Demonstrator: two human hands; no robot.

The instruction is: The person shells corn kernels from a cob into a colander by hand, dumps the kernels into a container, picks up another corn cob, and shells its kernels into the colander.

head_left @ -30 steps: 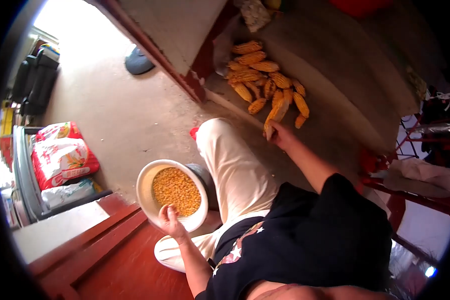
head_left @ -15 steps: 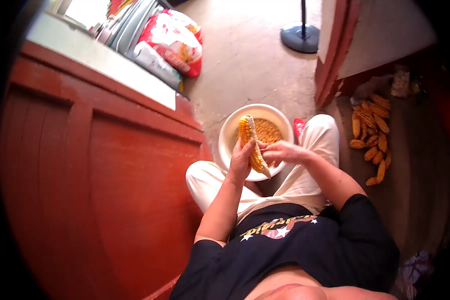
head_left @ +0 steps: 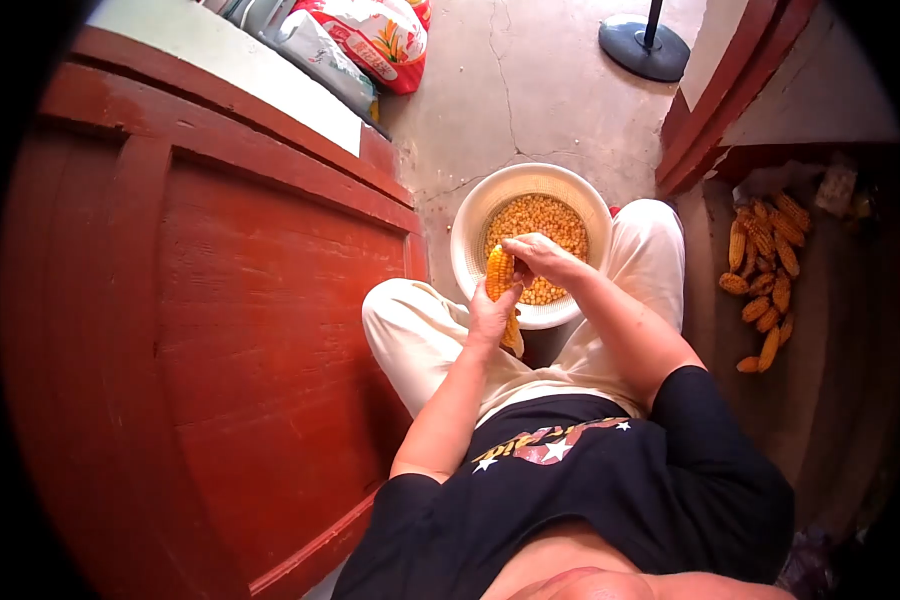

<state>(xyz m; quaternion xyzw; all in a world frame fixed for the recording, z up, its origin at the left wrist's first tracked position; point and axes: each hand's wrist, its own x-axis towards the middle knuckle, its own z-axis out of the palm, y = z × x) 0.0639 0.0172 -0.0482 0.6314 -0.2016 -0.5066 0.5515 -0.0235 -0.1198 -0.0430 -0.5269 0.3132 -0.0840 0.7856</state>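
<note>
Our left grip (head_left: 488,318) is closed round the cob (head_left: 499,266), its long axis near 12 to 6. Our right grip (head_left: 538,256), nearer its 12 o'clock end, touches it; whether pinching, we cannot tell. The bowl (head_left: 468,232) lies towards 1.

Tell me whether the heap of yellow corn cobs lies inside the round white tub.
No, the heap lies apart, to the right; the tub holds loose yellow kernels.

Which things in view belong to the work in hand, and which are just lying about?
In the work:
corn cob in left hand, right hand at it
white basin of loose kernels
piled cobs, probably

Apparently just about:
red-and-white bag
black stand base
</note>
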